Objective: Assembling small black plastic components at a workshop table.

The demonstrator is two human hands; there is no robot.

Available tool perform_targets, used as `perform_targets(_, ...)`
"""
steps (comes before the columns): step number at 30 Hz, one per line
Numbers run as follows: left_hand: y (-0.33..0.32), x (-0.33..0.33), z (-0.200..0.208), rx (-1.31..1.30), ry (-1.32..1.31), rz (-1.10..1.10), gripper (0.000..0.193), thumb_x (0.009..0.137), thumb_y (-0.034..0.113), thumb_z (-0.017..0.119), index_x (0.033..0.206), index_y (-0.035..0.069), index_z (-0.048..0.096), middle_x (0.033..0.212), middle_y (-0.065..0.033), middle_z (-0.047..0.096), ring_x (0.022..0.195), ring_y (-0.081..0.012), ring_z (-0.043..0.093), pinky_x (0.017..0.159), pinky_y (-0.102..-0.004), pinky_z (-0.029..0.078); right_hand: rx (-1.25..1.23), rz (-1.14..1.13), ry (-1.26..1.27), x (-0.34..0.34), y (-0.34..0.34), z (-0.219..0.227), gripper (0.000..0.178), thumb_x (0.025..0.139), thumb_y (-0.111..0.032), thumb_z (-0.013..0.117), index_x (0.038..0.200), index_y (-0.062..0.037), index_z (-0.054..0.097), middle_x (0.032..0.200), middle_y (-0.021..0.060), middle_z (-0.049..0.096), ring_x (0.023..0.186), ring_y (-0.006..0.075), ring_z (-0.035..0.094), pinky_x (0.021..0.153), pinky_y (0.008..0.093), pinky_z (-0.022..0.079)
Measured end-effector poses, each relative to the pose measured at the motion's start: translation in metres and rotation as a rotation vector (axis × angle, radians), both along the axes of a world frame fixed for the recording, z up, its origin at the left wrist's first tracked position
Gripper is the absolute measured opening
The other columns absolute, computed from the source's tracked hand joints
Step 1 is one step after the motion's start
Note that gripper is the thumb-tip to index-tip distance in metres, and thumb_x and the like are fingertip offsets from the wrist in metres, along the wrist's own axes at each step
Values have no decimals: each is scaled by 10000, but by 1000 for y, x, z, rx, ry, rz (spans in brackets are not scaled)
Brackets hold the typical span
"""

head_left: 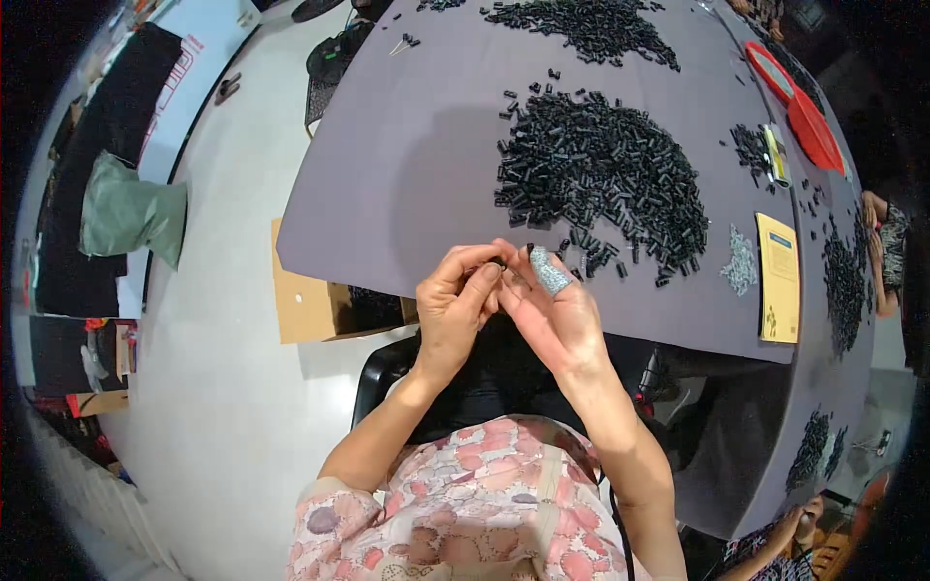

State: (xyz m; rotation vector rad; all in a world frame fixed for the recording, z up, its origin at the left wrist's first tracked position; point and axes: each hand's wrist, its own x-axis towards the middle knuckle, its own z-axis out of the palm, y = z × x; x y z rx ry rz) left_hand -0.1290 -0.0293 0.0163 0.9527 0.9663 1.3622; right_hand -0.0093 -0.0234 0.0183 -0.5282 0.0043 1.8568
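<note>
Over the near edge of the grey table, my two hands meet. My left hand (449, 302) pinches a small black piece (497, 262) between thumb and fingertips. Close against it is my right hand (562, 324), palm partly turned up, with a silvery-grey wrap (549, 274) around one digit. At that digit's tip a second dark bit (530, 250) shows, held by the fingers; its exact shape is too small to tell. Just beyond the hands spreads a large pile of short black tube-like pieces (605, 174), with several strays along its near side.
Another black pile (591, 29) lies at the far side. To the right are a yellow booklet (778, 281), small clear pieces (740, 263) and red baskets (814, 131). A cardboard box (305, 300) stands below the table's left corner. Other people's hands (880, 257) show at the right.
</note>
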Motion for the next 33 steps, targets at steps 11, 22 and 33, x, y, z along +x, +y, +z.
perform_targets(11,4,-8,-13,-261,-553,-69,169,870,76,546,1016,-8,556,815,-52,574,523,-68,461,423,-184,341,318,-9,-652,1,-18,-13,278,788,63,486,1048,-1,564,880,19,575,694,58,493,577,193,386)
perform_targets(22,-9,-6,3,-146,-162,-7,126,868,68,544,979,10,554,733,-7,513,510,-44,446,425,-176,337,148,-37,-62,7,-15,1,264,930,-210,408,932,-4,573,1192,198,505,1116,310,469,972,388,366)
perform_targets(33,-16,15,-1,541,672,-10,176,760,-57,559,926,2,565,828,-102,539,731,-219,567,647,-286,464,206,-75,-284,3,-24,6,236,939,-151,373,1054,22,486,1146,181,530,1066,244,499,966,346,365)
